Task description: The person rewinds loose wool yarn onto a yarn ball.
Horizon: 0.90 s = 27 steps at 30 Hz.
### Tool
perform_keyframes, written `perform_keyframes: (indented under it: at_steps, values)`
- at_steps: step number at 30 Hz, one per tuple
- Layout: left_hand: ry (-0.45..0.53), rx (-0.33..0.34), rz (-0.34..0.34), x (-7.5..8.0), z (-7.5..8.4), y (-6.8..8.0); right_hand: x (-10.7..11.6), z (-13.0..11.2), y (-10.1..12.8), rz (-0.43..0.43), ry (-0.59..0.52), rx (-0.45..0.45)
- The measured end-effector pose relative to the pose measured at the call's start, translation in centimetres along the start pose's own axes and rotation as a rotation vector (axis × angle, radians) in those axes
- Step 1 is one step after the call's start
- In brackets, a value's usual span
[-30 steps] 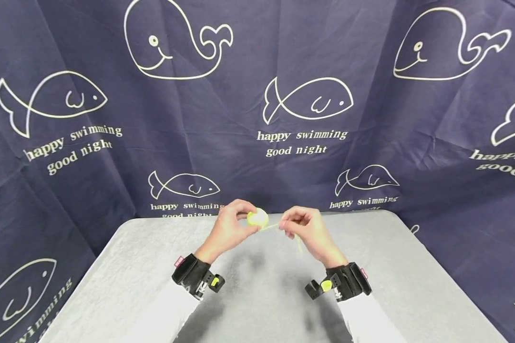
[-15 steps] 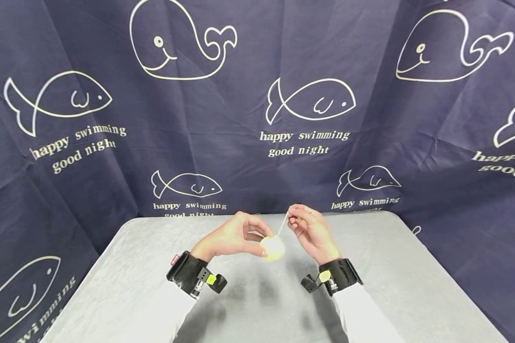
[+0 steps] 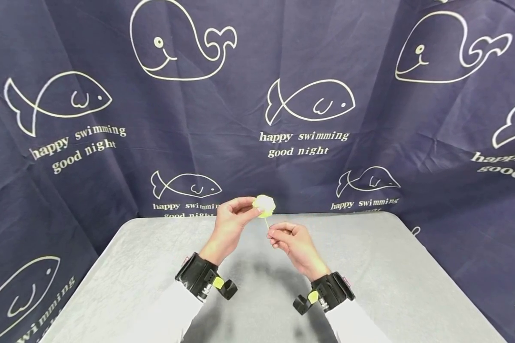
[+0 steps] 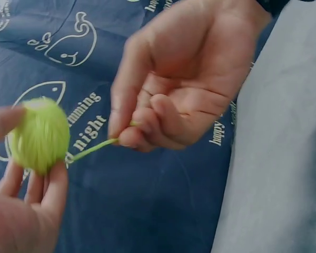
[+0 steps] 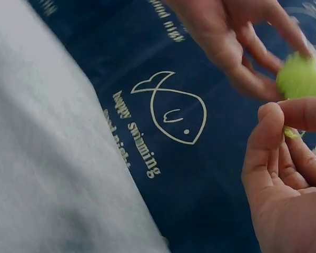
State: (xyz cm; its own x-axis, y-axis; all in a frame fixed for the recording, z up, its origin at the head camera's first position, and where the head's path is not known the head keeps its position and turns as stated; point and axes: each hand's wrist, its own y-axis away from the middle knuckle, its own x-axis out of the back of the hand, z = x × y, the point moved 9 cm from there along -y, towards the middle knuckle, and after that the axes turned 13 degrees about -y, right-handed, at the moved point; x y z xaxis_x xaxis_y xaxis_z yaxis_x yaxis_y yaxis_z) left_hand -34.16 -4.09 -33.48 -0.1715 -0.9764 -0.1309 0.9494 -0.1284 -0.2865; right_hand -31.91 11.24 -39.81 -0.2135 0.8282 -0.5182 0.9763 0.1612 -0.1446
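Left hand pinches a small lime-green yarn ball; right hand pinches its taut strand; a hard tug could unseat the ball

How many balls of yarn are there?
1. The single yellow-green yarn ball is held up above the table in the left hand; the right hand pinches its loose strand just below. None other shows.
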Motion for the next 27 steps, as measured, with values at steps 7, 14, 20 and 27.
perform_keyframes:
  at_steps: [7,14,20,27]
  values:
    - [-0.246,0.016,0.111,0.5,-1.3,0.3,-2.2,-3.3,1.3,-0.044,0.516,0.296]
    - [-0.336,0.007,0.016,-0.1,-1.9,0.8,-3.2,-6.4,1.7,-0.06,0.756,0.529]
    - [-0.364,-0.034,-0.111,-0.4,-1.8,1.2,-3.8,-7.2,1.4,-0.133,0.848,0.568]
    - [-0.424,-0.315,-0.217,-0.7,-0.1,1.8,-3.3,-6.0,0.3,-0.207,0.925,0.443]
